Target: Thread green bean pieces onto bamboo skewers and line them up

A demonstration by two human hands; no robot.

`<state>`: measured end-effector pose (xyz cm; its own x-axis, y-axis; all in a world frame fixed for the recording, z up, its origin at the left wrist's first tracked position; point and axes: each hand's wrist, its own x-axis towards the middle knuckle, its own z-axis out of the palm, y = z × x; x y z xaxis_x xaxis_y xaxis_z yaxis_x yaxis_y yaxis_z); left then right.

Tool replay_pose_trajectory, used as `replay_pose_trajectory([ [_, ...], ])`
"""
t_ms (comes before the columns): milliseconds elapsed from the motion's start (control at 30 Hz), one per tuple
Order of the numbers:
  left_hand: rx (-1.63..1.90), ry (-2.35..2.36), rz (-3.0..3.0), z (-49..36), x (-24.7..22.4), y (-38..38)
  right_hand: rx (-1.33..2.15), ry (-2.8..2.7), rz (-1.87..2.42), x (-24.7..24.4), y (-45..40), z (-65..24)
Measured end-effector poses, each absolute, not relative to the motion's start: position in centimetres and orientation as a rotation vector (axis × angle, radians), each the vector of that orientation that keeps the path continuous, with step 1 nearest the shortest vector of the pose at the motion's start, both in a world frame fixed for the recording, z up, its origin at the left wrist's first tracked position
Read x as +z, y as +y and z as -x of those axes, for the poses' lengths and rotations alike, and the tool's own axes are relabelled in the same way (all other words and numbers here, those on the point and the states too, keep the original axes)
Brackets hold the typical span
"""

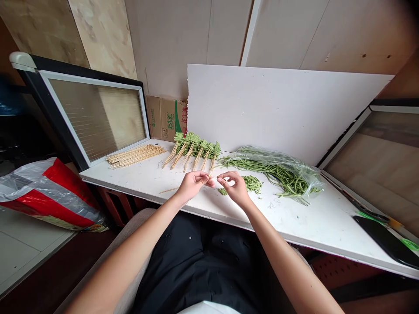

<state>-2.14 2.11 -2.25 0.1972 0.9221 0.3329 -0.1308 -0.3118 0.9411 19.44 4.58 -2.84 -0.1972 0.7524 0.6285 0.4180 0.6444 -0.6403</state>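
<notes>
Here we are above the white table (278,220), 2 hands nearly meeting! The left hand (194,185) brings thumb and fingers close, a pale speck at their tips, too small to name; the right hand (236,188) curves thumb and forefinger just beside it. What either pinches, I cannot tell. 1 thin stick (167,190) shows left of the left hand, cut bean pieces (252,185) lie by the right, skewered beans (196,147) behind, long beans (284,176) further right.

Item (210,175) in left grip (194,183) too small to tell, chopped green beans (253,184) partly behind right grip (237,188), red-and-silver bag (67,198) cut off at left edge
</notes>
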Motion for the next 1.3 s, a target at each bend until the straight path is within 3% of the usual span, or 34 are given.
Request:
replay_pose_trajectory([
  [200, 1.217, 0.805, -1.340, 2.9, -3.4, 3.2, 0.115, -2.147, 1.334, -5.2, 6.7, -21.4],
  [333, 1.219, 0.829, -1.405, 3.0, -3.7, 3.4, 0.056, -2.169, 1.367, -5.5, 6.6, -21.5],
  [600, 1.242, 0.948, -1.489, 2.7, -3.7, 3.3, 0.611, -2.017, 0.948, -2.6, 3.9, -18.6],
  [733, 1.177, 1.005, -1.647, 3.3, -3.5, 3.3, 0.552, -1.958, 0.937, -2.8, 3.8, -18.4],
  [833, 1.067, 1.342, -1.965, 5.4, -3.4, 3.8, 0.515, -1.866, 1.004, -2.7, 4.5, -19.3],
  [1033, 0.467, 1.957, -2.382, 10.1, -4.3, 5.1, 0.783, -1.663, 1.002, -2.2, 5.8, -21.1],
  [1300, 0.488, 2.008, -2.379, 10.2, -5.8, 5.5, 0.805, -1.435, 0.996, -1.3, 6.6, -22.9],
])
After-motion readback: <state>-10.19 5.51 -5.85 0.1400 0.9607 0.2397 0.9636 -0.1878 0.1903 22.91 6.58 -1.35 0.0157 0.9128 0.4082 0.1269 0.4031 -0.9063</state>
